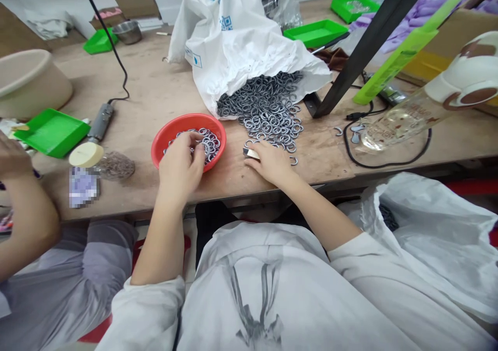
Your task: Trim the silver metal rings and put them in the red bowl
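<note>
Many grey metal rings (268, 109) | round red bowl (189, 124) | left hand (181, 166) inside

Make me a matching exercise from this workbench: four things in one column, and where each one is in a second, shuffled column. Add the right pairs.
Things
1. left hand
2. right hand
3. white bag
4. clear bottle

Places
A. lying on its side at the right of the table
B. over the red bowl of metal rings
C. behind the red bowl, spilling a ring pile
D. flat on the wood at the near edge of the ring pile

Pairs: 1-B, 2-D, 3-C, 4-A
</note>
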The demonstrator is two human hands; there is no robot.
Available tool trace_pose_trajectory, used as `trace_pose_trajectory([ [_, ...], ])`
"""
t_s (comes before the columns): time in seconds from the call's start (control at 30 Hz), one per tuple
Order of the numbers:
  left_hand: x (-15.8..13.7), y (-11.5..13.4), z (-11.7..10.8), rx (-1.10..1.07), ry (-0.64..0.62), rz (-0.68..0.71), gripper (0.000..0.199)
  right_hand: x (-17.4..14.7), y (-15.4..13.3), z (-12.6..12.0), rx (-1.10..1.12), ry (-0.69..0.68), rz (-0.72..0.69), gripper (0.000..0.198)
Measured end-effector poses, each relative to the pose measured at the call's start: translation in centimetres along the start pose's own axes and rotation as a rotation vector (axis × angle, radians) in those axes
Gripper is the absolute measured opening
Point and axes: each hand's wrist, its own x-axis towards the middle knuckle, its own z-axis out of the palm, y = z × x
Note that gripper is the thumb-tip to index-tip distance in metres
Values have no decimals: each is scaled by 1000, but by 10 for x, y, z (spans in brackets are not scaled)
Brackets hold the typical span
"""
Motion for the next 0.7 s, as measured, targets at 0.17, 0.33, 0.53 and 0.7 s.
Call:
trace_pose_trajectory([
  [0.17,3,-12,10,332,62,123,35,5,-4,-2,-66,-20,10,24],
  [0.33,-34,29,35,-21,-76,438,33,-24,6,-19,616,-33,-103,23],
  [0.53,-47,46,62,-574,-430,68,37,-50,-11,-35,1166,4,-72,34],
  [0.7,-52,54,71,-1207,-508,-321,40,-60,-22,-23,1268,116,-100,41],
])
